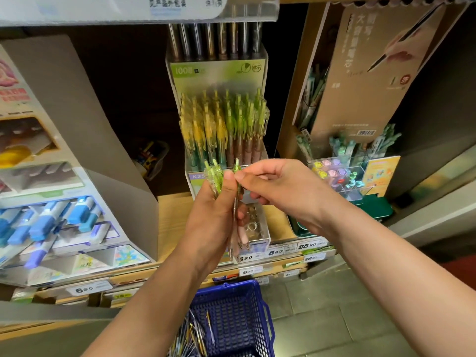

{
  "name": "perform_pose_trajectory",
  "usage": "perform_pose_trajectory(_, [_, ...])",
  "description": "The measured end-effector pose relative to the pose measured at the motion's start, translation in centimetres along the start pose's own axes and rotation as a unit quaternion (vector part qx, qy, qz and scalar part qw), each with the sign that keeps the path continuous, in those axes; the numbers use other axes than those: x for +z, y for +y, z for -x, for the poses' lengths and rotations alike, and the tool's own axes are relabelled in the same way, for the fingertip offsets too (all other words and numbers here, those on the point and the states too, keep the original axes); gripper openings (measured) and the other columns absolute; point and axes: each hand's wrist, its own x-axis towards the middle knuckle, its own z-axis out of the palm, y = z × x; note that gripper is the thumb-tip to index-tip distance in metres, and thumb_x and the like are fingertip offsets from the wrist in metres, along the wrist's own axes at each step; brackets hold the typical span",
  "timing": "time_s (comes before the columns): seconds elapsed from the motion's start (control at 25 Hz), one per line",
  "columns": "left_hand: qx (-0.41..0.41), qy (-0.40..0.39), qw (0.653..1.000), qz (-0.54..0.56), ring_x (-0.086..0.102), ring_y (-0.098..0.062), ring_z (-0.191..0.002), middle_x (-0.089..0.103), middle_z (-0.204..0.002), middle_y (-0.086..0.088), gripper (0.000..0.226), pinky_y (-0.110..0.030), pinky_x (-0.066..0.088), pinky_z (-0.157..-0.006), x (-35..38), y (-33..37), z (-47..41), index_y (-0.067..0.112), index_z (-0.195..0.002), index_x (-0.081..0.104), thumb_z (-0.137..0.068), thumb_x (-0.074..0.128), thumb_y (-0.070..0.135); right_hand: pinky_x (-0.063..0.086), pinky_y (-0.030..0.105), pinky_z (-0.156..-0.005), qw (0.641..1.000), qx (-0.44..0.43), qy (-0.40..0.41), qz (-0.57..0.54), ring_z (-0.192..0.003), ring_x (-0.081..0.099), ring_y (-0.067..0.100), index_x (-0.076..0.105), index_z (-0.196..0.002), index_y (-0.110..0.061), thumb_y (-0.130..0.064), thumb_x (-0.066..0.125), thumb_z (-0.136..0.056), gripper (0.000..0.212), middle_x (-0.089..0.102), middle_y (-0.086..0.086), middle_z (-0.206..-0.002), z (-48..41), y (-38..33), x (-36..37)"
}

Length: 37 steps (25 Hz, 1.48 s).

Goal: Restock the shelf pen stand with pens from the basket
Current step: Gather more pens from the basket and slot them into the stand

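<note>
A clear tiered pen stand (253, 225) stands on the shelf, its upper rows full of yellow-green and green-topped pens (224, 124); its lowest front compartment shows bare holes. My left hand (213, 215) grips a bundle of green-clipped pens (215, 176) upright in front of the stand. My right hand (280, 189) pinches one green pen (237, 167) near its top, right beside the bundle. A blue plastic basket (239, 313) sits low below the shelf with several loose pens (192, 338) lying in it.
A cardboard display of blue correction tapes (51, 222) stands to the left. To the right are a brown pen display (365, 81) and a clear tray of small colourful items (340, 173). Price tags (275, 252) line the shelf edge. Grey tiled floor lies beside the basket.
</note>
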Motion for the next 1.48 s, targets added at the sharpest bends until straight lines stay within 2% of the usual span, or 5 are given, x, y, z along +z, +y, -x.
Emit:
perform_pose_trajectory(0.16, [-0.029, 0.003, 0.999, 0.021, 0.049, -0.011, -0.050, 0.058, -0.072, -0.006, 0.057, -0.026, 0.043, -0.048, -0.3, -0.2, 0.0, 0.001, -0.109, 0.065, -0.103, 0.047, 0.055, 0.050, 0.021, -0.070, 0.998, 0.025, -0.018, -0.048, -0.070, 0.062, 0.006, 0.071, -0.112, -0.010, -0.037, 0.078, -0.080, 0.042, 0.069, -0.007, -0.074, -0.3, 1.1, 0.8])
perform_pose_trajectory(0.36, [-0.027, -0.007, 0.999, -0.030, 0.052, -0.016, -0.057, 0.060, -0.072, -0.012, 0.056, -0.031, 0.046, -0.055, -1.0, -0.2, 0.7, 0.012, -0.090, 0.071, -0.104, 0.039, 0.056, 0.051, 0.022, -0.070, 0.995, 0.046, -0.020, -0.089, -0.071, 0.055, 0.012, 0.076, -0.098, -0.007, -0.020, 0.065, -0.097, 0.016, 0.061, 0.004, -0.075, 0.2, 1.9, 1.7])
perform_pose_trajectory(0.84, [-0.098, 0.040, 0.993, 0.043, 0.060, -0.020, -0.065, 0.060, -0.070, -0.005, 0.024, -0.031, 0.050, -0.060, -2.8, 0.0, 1.2, 0.013, -0.122, 0.066, -0.105, 0.055, 0.027, 0.061, 0.034, -0.081, 0.929, -0.273, 0.248, -0.016, -0.083, 0.074, 0.016, 0.072, -0.100, -0.017, -0.005, 0.068, -0.091, 0.015, 0.075, -0.002, -0.086, -2.6, -4.9, -0.8])
perform_pose_trajectory(1.4, [-0.045, 0.040, 0.998, 0.016, 0.063, -0.011, -0.065, 0.062, -0.070, -0.003, 0.041, -0.019, 0.050, -0.055, -2.4, 0.5, 1.9, 0.012, -0.118, 0.072, -0.086, 0.065, 0.036, 0.043, 0.015, -0.056, 0.894, -0.147, 0.223, 0.360, -0.065, 0.064, 0.009, 0.076, -0.086, -0.018, -0.037, 0.067, -0.092, 0.022, 0.071, -0.006, -0.072, -2.5, -1.8, 1.8])
perform_pose_trajectory(1.48, [-0.035, 0.037, 0.999, -0.006, 0.064, -0.011, -0.065, 0.065, -0.070, -0.003, 0.044, -0.018, 0.050, -0.053, -2.2, 0.8, 2.0, 0.008, -0.116, 0.072, -0.084, 0.066, 0.038, 0.038, 0.007, -0.047, 0.938, -0.101, 0.188, 0.274, -0.061, 0.064, -0.001, 0.073, -0.075, -0.019, -0.047, 0.071, -0.087, 0.031, 0.068, -0.012, -0.062, -1.7, -1.1, 2.1])
